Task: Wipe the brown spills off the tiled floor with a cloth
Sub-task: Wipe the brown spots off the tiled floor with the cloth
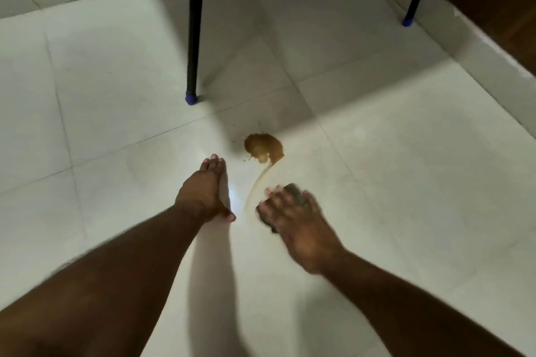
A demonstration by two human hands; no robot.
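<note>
Floor: I see pale square tiles [377,182] filling the view; a low skirting runs along the far and right-hand edges, well beyond the spill.
Table legs: three black legs with blue feet; the nearest leg [193,38] stands just beyond the spill and a little to its left, the other two much farther off.
Left hand: my left hand [207,191] lies flat on the tile just left of the spill's trail, fingers straight, holding nothing, apparently bracing me.
Right hand: my right hand [293,217] is spread over the cloth, fingers pressing it down on the near side of the spill; blur hides whether any finger curls round an edge.
Cloth: a small dark cloth [294,193] under those fingers, at the near end of the trail.
Spill: a brown puddle [263,147] with a thin curved trail [258,182] running from it toward the cloth.
Step in hand: I judge wiping is under way, with the puddle not yet reached.
Next move: push the cloth along the trail into the puddle, pressing evenly so the liquid is gathered, not smeared wider.
</note>
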